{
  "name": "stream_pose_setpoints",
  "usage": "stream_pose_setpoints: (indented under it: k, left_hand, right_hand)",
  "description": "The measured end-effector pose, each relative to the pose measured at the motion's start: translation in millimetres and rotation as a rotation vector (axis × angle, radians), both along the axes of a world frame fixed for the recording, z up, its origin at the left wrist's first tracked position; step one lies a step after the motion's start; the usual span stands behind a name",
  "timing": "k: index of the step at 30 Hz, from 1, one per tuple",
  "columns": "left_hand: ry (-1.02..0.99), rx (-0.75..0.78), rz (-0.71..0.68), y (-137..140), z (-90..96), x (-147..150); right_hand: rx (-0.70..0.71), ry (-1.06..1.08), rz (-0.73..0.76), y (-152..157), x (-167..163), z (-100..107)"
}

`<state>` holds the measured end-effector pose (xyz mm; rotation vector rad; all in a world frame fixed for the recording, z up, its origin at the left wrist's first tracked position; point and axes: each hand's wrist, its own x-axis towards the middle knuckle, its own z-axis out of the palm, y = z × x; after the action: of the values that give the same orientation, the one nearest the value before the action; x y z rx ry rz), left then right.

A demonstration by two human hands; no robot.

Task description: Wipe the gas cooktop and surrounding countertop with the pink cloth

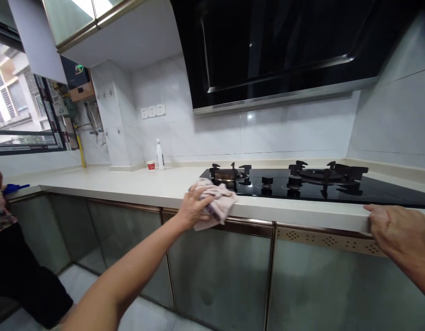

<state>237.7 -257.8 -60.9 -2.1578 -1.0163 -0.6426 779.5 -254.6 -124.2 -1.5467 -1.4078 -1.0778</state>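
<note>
My left hand is closed on a pale pink cloth. The bunched cloth lies over the front edge of the white countertop, by the left front corner of the black gas hob, and part of it hangs down the front. At the right, my right hand grips the countertop's front edge just before the hob. Its thumb rests on top, while the other fingers are mostly hidden.
Another person stands at the far left, near a blue cloth on the counter. A white spray bottle and a red-and-white cup stand by the wall. A black range hood overhangs the hob. Cabinet doors line the front below.
</note>
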Motion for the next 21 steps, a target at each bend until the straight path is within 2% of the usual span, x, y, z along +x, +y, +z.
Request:
stream_pose_setpoints:
  k: [3, 5, 7, 9, 12, 15, 18, 21]
  left_hand:
    - [-0.036, -0.03, 0.174, -8.6, 10.1, -79.1]
    - [-0.053, -0.06, 0.305, -13.0, 18.4, -116.7]
    - [-0.041, -0.109, 0.405, -16.0, 26.3, -138.2]
    - [-0.021, -0.152, 0.476, -18.2, 32.1, -144.1]
    - [0.004, -0.152, 0.533, -21.5, 34.8, -129.8]
    - [0.04, -0.106, 0.489, -22.8, 31.9, -94.8]
    - [0.074, -0.054, 0.355, -19.2, 25.9, -41.9]
    - [0.1, 0.006, 0.191, -11.7, 17.9, 27.4]
  right_hand:
    - [0.06, -0.083, -0.005, 0.8, -1.6, 0.6]
    - [0.096, -0.089, -0.006, 2.1, -1.7, 0.3]
    - [0.114, -0.077, -0.013, 3.6, -1.6, -0.7]
    - [0.111, -0.06, -0.02, 5.6, -1.7, -2.0]
    - [0.091, -0.018, -0.035, 9.5, -3.6, -3.7]
    - [0.073, 0.043, -0.09, 13.8, -6.9, -4.1]
    - [0.061, 0.073, -0.108, 15.5, -9.1, -3.5]
    - [0.039, 0.07, -0.079, 13.4, -9.6, -2.3]
